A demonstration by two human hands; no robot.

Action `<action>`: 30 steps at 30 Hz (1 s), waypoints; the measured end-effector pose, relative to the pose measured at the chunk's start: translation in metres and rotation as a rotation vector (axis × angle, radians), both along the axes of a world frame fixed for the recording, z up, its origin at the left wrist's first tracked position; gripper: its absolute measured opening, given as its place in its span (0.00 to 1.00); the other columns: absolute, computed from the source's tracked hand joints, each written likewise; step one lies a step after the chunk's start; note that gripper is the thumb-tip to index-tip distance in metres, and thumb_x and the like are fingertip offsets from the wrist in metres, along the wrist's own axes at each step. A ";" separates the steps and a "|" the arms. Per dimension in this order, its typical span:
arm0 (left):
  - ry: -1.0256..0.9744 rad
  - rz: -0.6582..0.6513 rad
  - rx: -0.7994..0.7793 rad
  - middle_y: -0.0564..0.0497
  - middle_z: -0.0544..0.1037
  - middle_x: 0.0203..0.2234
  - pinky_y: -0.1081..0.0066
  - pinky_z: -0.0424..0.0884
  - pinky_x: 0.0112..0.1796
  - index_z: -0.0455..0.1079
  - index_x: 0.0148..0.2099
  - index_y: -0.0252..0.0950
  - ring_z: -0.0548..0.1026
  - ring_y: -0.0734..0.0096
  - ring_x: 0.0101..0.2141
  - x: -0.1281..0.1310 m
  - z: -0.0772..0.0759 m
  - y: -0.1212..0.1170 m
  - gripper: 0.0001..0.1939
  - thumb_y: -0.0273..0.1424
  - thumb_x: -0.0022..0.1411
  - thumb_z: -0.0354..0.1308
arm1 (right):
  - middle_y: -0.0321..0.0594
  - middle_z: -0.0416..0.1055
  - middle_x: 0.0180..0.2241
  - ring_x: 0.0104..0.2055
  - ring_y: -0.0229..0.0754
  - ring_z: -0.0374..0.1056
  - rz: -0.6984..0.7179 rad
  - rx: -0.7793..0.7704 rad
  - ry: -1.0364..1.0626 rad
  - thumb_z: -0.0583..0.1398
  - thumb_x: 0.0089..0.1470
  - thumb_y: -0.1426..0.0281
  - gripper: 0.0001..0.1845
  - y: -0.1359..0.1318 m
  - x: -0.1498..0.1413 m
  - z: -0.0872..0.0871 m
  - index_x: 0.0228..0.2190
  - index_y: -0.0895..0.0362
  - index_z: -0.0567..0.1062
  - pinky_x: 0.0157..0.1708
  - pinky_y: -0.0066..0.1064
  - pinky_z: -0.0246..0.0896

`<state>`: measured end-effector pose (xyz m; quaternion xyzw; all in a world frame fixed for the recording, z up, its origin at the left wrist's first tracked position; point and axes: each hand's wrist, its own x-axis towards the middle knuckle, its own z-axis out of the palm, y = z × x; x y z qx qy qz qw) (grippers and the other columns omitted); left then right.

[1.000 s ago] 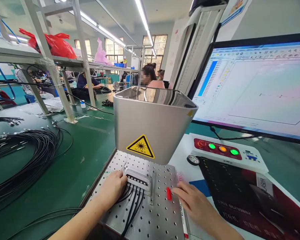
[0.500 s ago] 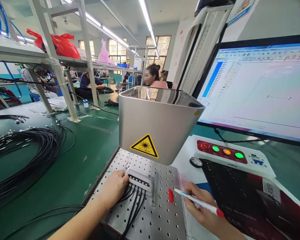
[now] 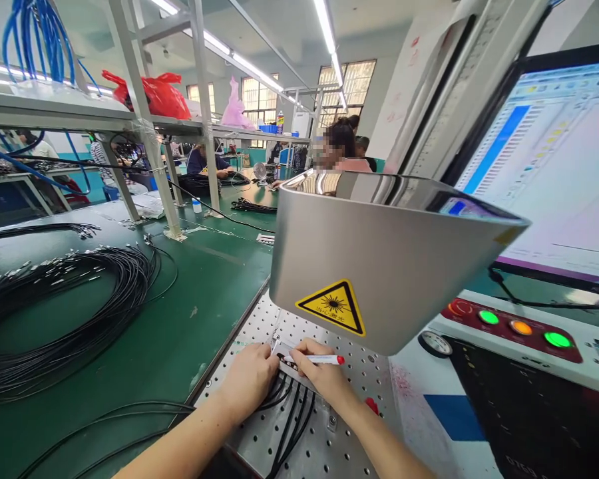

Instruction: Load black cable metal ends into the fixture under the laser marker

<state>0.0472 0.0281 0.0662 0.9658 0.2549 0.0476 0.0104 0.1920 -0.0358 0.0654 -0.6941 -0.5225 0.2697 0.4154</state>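
Note:
My right hand (image 3: 322, 372) grips a white marker (image 3: 319, 359) with a red end, held nearly level over the row of connectors in a small metal fixture (image 3: 302, 380). At the fixture's left end, my left hand (image 3: 249, 376) has its fingers pinched together; what they hold, if anything, is hidden. Several black cables (image 3: 294, 419) run from the fixture toward me. The fixture sits on a perforated metal plate (image 3: 349, 439). A red pen cap (image 3: 372, 404) lies on that plate, partly hidden behind my right forearm.
Above the plate hangs a silver housing (image 3: 379, 259) with a yellow laser warning label. A coil of black cables (image 3: 130, 299) lies on the green table (image 3: 214, 279) at left. On the right are a button panel (image 3: 514, 326) and monitor (image 3: 569, 166). People sit further back.
My right hand has moved left with the marker, from beside the plate to over the fixture. My left hand stays at the fixture's left end. The view has turned left.

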 end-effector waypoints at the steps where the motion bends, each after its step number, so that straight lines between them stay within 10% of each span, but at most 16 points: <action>1: 0.002 -0.002 -0.001 0.50 0.70 0.27 0.70 0.65 0.33 0.66 0.30 0.35 0.68 0.67 0.30 0.000 0.000 0.000 0.09 0.21 0.57 0.46 | 0.29 0.59 0.13 0.18 0.35 0.56 0.005 -0.007 -0.002 0.51 0.45 0.63 0.12 0.001 0.000 -0.001 0.17 0.55 0.63 0.20 0.26 0.50; 30: -0.002 0.012 -0.016 0.49 0.70 0.27 0.70 0.65 0.33 0.67 0.30 0.36 0.69 0.66 0.32 -0.001 0.001 0.001 0.10 0.22 0.57 0.45 | 0.31 0.63 0.14 0.17 0.37 0.60 -0.162 0.000 -0.107 0.50 0.47 0.61 0.13 -0.061 0.034 0.012 0.18 0.54 0.64 0.19 0.28 0.55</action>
